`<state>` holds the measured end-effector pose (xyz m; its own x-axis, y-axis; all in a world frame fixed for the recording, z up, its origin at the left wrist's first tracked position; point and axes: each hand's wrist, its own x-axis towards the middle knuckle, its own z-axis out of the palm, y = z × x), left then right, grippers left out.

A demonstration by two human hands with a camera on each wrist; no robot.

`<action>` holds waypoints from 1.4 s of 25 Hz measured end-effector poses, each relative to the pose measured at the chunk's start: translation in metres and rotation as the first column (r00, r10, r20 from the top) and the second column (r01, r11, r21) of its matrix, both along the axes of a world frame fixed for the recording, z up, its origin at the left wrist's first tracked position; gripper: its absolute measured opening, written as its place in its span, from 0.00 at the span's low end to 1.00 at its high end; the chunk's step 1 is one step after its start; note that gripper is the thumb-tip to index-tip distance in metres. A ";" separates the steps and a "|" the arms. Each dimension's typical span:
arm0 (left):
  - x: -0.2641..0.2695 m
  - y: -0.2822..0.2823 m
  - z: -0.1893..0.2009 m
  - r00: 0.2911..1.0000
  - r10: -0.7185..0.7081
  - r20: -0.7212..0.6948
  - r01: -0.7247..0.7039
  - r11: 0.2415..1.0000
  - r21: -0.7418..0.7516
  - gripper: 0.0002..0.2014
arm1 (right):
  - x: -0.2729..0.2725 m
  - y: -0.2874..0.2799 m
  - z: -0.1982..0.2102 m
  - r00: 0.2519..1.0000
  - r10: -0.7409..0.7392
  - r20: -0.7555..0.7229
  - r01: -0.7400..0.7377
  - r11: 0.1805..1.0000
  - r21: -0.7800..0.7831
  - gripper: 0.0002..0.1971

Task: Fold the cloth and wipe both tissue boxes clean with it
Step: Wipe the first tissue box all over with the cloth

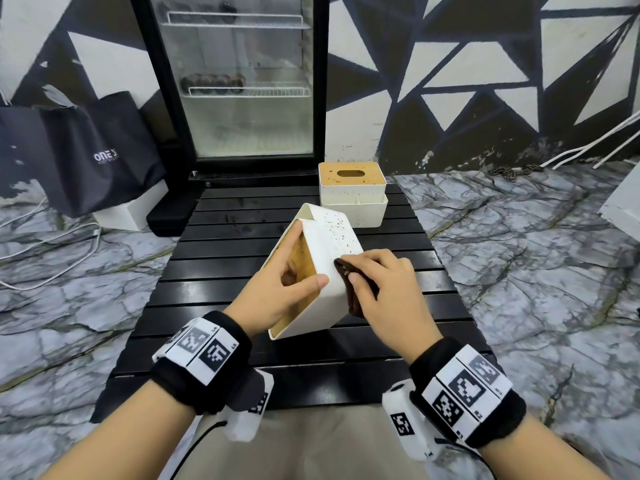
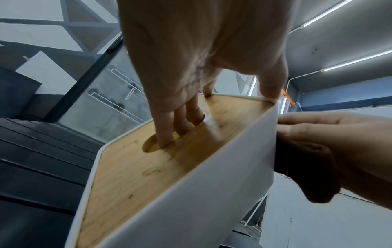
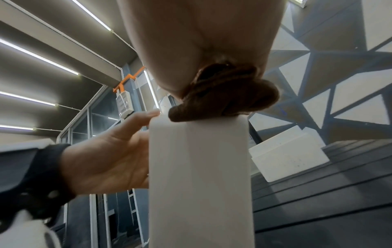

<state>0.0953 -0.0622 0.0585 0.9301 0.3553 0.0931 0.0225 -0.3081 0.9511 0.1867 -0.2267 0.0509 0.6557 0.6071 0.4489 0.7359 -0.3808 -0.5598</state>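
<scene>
box [image 1: 325, 271] tilted, gripped via lid slot by left hand [image 1: 277, 292] | folded cloth [image 1: 356, 289] pinched in right hand [image 1: 388, 292], rubbed on side | box probably light, stiff, slick-ish

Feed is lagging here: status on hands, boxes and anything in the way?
Left hand grips tilted near box, fingers in lid slot. Right hand presses brown cloth on its speckled side. Far box still speckled. Nothing in the way.

Black slatted table [image 1: 242, 237] – glass-door fridge [image 1: 239, 81] behind, dark tote bag [image 1: 86, 150] at left – marble floor [image 1: 519, 254].
</scene>
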 end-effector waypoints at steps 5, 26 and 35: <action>0.000 -0.002 0.004 1.000 -0.027 -0.013 0.027 0.999 -0.029 0.42 | 0.011 -0.002 0.001 0.996 -0.050 -0.071 0.049 0.999 -0.012 0.14; 0.003 -0.001 0.003 0.999 -0.052 -0.004 0.052 0.999 0.012 0.39 | 0.004 0.008 0.009 0.999 -0.009 -0.039 0.009 1.000 -0.006 0.15; 0.002 0.003 0.009 0.997 -0.070 -0.038 0.070 0.998 0.001 0.37 | -0.002 0.009 0.007 0.999 0.046 -0.023 -0.045 0.998 0.034 0.15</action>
<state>0.0970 -0.0589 0.0672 0.9556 0.2889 0.0576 0.0373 -0.3125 0.9492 0.1850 -0.2178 0.0579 0.6384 0.6216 0.4538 0.7383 -0.3280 -0.5894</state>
